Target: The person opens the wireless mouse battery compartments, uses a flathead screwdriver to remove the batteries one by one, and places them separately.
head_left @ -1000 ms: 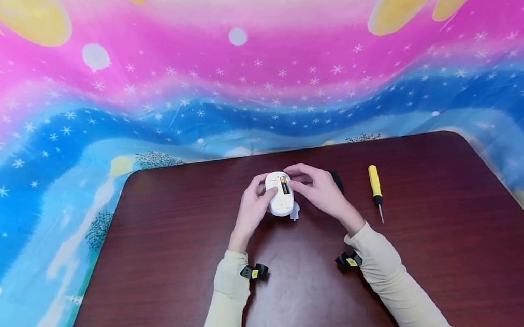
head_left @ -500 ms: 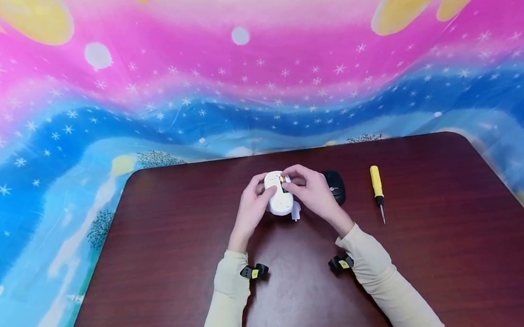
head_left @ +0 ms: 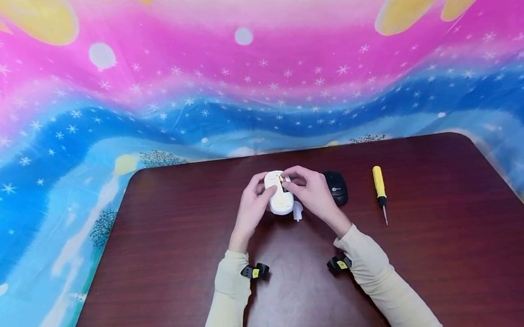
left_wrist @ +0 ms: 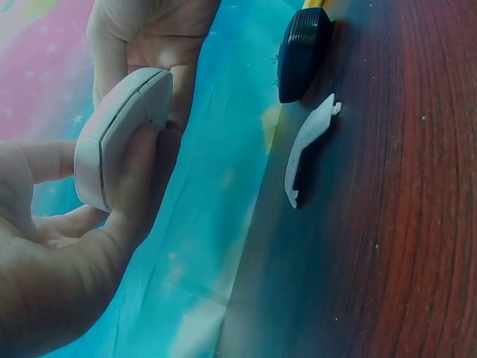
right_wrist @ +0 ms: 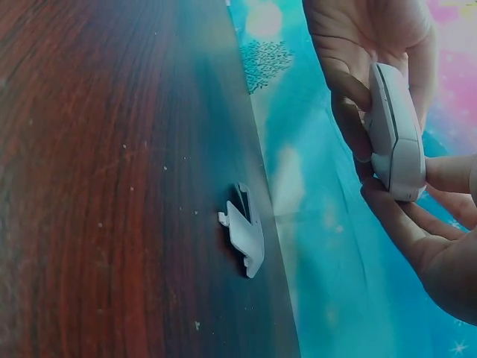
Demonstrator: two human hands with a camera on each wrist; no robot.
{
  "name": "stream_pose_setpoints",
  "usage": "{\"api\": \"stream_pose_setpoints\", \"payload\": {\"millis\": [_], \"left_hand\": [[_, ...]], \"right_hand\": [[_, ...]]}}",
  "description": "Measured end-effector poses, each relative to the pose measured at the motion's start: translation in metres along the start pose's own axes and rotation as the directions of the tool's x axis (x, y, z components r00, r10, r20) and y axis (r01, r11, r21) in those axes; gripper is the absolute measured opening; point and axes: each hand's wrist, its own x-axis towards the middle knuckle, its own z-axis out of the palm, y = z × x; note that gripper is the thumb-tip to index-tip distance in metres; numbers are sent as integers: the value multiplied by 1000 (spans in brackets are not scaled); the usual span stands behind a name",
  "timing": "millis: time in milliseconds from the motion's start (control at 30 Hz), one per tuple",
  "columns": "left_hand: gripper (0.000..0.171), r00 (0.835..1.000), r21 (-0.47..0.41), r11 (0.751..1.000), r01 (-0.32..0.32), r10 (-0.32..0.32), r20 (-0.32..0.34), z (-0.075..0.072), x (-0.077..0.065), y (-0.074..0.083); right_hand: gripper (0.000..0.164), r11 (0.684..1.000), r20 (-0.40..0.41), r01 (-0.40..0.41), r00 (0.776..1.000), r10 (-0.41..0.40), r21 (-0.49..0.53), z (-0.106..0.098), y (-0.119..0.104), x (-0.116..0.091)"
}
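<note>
A white computer mouse (head_left: 280,201) is held up with its underside toward the head camera, its battery slot uncovered. My left hand (head_left: 249,206) grips it from the left, thumb on the underside and fingers behind. From the other side my right hand (head_left: 312,193) holds the mouse's edge, thumb over the slot. A battery's (head_left: 282,179) golden part shows between right thumb and forefinger; the rest is hidden. Whether they pinch the battery I cannot tell. In the left wrist view the mouse (left_wrist: 112,134) is seen edge-on. Below it, the white battery cover (head_left: 297,211) lies on the table.
A black mouse (head_left: 337,189) lies on the dark wooden table (head_left: 159,271), partly behind my right hand. Farther right is a screwdriver (head_left: 379,187) with a yellow handle, its tip toward me. A patterned cloth (head_left: 255,91) hangs behind the table.
My right hand has shifted slightly left over the battery slot, covering more of the batteries and uncovering the black mouse. The left hand keeps its grip on the white mouse.
</note>
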Motion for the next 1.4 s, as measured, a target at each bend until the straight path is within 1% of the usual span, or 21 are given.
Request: {"api": "stream_pose_setpoints", "payload": {"millis": [167,267,400,500,600,767,867,967,1033,1100,1167,1267,1400], "left_hand": [[34,999,55,998,-13,15,-35,-2,1,-1],[34,999,78,997,-13,16,-41,-3,0,-1],[35,999,122,992,-24,29,-41,-3,0,-1],[36,999,168,985,-37,43,-32,-1,0,-1],[36,998,211,977,-41,48,-27,1,-1,-1],[36,998,248,967,-56,63,-21,3,-3,0],[36,997,254,966,-56,66,-31,4,-3,-1],[35,997,242,969,-44,58,-51,3,-2,-2],[35,997,229,973,-36,51,-61,2,-2,-2],[35,997,219,975,-30,46,-65,1,-2,-1],[34,997,211,977,-19,33,-64,0,-1,-1],[34,998,203,979,-4,17,-64,0,-1,0],[35,998,188,982,9,3,-62,-1,-1,1]], "right_hand": [[21,1000,31,-18,999,17,17,1,1,1],[22,999,42,-29,999,27,32,2,3,1],[20,999,41,-43,998,42,30,4,2,0],[19,998,34,-56,998,56,22,3,3,0],[18,996,44,-78,996,76,32,2,2,1],[17,993,61,-108,993,105,55,2,3,1],[11,996,52,-90,995,89,11,4,5,0],[10,998,50,-67,996,68,-20,5,4,-1],[12,998,53,-61,997,61,0,6,3,-2],[16,998,47,-60,997,58,32,6,3,-2],[21,998,37,-47,998,45,41,6,3,-3],[20,1000,14,-3,1000,3,-13,5,5,-3],[17,994,-7,70,997,-71,-82,5,9,-3]]}}
